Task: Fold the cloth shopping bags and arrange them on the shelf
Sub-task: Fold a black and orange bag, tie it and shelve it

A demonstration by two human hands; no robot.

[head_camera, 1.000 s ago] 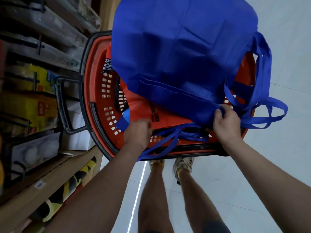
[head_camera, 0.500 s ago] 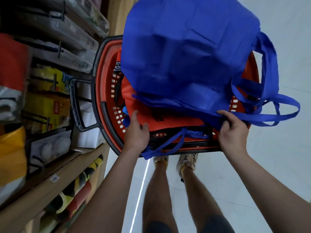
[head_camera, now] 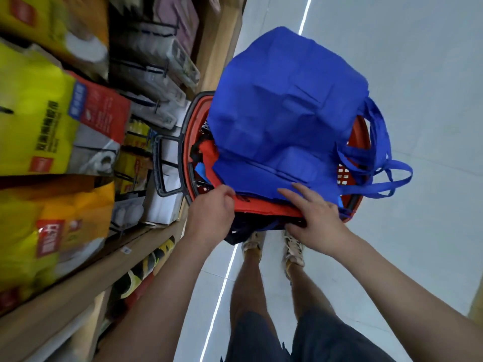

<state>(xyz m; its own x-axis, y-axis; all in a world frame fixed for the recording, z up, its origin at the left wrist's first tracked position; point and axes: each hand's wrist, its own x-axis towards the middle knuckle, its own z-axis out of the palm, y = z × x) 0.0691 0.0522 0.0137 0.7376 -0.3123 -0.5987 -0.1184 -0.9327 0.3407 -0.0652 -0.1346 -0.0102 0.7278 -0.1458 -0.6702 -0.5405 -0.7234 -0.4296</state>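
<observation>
Both hands hold the near edge of a bag pile on the basket, with the shelf [head_camera: 146, 246] on the left.

The left hand [head_camera: 211, 218] pinches the red bag [head_camera: 261, 206]. The blue bag [head_camera: 282, 121] lies flat on top of it, its longer side seemingly running away from the person and its mouth to the right. The right hand's [head_camera: 316, 218] grip clamps the pile, fingers spread on top and thumb underneath. The far end is unheld, so a lift could slide the blue bag off. The loose handles [head_camera: 379, 158] hang over the basket [head_camera: 362, 137] rim and may snag.
</observation>
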